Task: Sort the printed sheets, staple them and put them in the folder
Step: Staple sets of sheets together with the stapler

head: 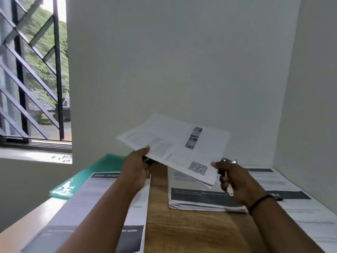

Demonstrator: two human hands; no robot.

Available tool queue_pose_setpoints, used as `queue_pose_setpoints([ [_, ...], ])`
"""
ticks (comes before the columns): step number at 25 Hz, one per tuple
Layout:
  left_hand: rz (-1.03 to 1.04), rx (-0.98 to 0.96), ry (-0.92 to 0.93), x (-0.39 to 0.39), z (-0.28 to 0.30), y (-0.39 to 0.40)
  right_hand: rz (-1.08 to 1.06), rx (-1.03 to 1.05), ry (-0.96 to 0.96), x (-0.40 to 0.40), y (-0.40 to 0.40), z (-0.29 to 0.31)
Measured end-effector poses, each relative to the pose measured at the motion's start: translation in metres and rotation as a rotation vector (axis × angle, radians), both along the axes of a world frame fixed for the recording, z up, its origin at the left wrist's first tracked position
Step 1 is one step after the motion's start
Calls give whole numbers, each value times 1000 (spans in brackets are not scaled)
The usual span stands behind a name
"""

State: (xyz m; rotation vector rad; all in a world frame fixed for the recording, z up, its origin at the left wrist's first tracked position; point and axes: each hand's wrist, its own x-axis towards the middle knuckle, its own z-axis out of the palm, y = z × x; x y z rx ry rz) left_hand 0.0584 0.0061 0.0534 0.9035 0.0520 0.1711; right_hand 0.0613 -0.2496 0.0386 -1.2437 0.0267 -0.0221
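A thin bundle of printed sheets [175, 148] is held up above the wooden desk [191, 229], tilted towards me. My left hand [136, 168] pinches its left edge. My right hand [235, 181] is closed around a stapler [228, 177] with a blue and metal tip, right at the bundle's lower right corner. A green folder [87, 178] lies at the desk's back left, partly under a sheet. A stack of printed sheets [202, 198] rests in the middle of the desk below the bundle.
A printed sheet with dark header bars [102, 212] lies on the left and another sheet [299, 201] on the right. White walls close in behind and to the right. A barred window [32, 79] stands at the left.
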Motion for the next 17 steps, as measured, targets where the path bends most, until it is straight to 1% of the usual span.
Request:
queue_pose_setpoints([
  [3, 59, -99, 8, 6, 7, 31, 86, 6, 35, -3, -38, 4],
  [4, 54, -76, 15, 7, 7, 41, 121, 7, 39, -4, -45, 3],
  [6, -31, 96, 67, 3, 6, 56, 195, 33, 57, -5, -50, 0],
  [8, -182, 281, 105, -3, 2, 60, 224, 62, 75, -8, -51, 2],
  [10, -285, 395, 103, -7, -2, 56, 233, 64, 75, -10, -50, 4],
  [11, -337, 409, 94, -10, -2, 51, 210, 77, 80, -12, -50, 4],
  [14, -505, 371, 53, -18, -3, 33, -3, 191, 98, -10, -57, 0],
  [15, -530, 374, 50, -19, -4, 28, -45, 236, 103, -9, -60, -1],
  [17, -516, 409, 54, -19, -6, 18, -50, 289, 87, -9, -61, -3],
])
